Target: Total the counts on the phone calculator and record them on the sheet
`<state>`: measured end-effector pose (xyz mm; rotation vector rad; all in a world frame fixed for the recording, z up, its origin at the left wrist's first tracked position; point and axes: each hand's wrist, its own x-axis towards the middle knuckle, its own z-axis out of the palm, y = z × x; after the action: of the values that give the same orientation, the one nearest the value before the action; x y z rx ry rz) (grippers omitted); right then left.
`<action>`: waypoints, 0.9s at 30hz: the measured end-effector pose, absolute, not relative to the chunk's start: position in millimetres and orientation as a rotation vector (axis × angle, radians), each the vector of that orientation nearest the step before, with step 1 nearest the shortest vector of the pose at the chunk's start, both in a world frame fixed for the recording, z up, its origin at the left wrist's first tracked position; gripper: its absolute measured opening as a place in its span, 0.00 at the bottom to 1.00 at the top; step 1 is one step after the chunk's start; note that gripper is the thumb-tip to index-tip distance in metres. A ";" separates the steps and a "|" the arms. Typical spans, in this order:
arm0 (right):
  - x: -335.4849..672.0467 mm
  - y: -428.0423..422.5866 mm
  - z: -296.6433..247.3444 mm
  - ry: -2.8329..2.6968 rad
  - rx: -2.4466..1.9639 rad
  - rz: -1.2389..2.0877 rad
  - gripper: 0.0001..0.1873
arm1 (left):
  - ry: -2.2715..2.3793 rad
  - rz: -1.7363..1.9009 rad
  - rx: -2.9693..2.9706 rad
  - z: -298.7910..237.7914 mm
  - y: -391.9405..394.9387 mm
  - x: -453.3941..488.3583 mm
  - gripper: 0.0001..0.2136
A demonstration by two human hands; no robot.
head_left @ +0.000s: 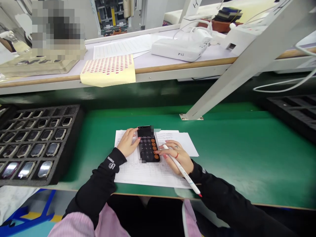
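A smartphone [148,149] with a calculator on its screen lies on printed sheets of paper [128,172]. My left hand [127,143] steadies it, thumb and fingertips gripping its left edge and upper corner. Over the phone's right side is my right hand [178,157], with a white pen [184,172] held between the fingers. The pen's red end points down toward my forearm. A fingertip of this hand touches or hovers just over the orange calculator keys; I cannot tell which.
On the green tabletop [237,158], a black foam tray [70,144] of watch-like pieces stands at left, another dark tray [296,112] at right. A slanted white post [229,72] meets the table behind my hands. The shelf above holds a yellow sticker sheet [108,70] and a white box [175,49].
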<state>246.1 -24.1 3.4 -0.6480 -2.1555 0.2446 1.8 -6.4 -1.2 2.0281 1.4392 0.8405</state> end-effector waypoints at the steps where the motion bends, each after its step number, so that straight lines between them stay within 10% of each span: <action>1: 244.6 -24.3 3.6 -2.146 -0.640 0.256 0.12 | 1.437 0.844 2.029 -1.5 -6.4 1.8 0.19; 27: 247.7 -34.5 3.8 -2.149 -0.624 0.272 0.11 | 1.449 0.844 2.030 -1.4 -6.7 1.9 0.19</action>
<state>247.7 -34.5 3.8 -0.6236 -2.1492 0.2718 1.9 -6.7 -1.4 2.0300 1.4491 0.8437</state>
